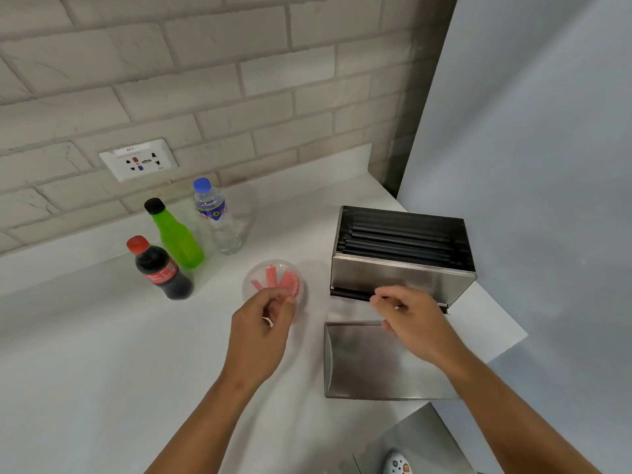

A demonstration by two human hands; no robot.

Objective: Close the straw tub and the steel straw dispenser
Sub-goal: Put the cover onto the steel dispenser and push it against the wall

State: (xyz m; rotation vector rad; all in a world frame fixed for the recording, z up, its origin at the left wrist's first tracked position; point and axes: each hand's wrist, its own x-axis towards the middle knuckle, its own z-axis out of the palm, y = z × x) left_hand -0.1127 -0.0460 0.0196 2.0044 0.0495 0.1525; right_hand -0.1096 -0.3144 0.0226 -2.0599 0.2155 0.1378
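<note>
Your left hand (265, 323), fingers curled, pinches small white-pink item over clear straw tub (273, 285), frame centre, pink straws inside. Your right hand (407, 316) pinches black straw at steel straw dispenser (400, 258), centre right, open, black straws inside; steel lid (369, 364) flat below.

**One head camera, looking forward and down at the counter**

There was only one view, so no part of the scene was shared with another. The camera sat on the person's head and looked forward and down, close over a white counter (102, 354). The lens was wide: the lines of the brick wall (205, 63) bent in the upper left of the frame. Both forearms entered from the bottom edge, and the left hand (263, 326) and right hand (410, 319) were near the centre. The floor showed small at the lower right. A grey panel (547, 131) filled the right side.
</note>
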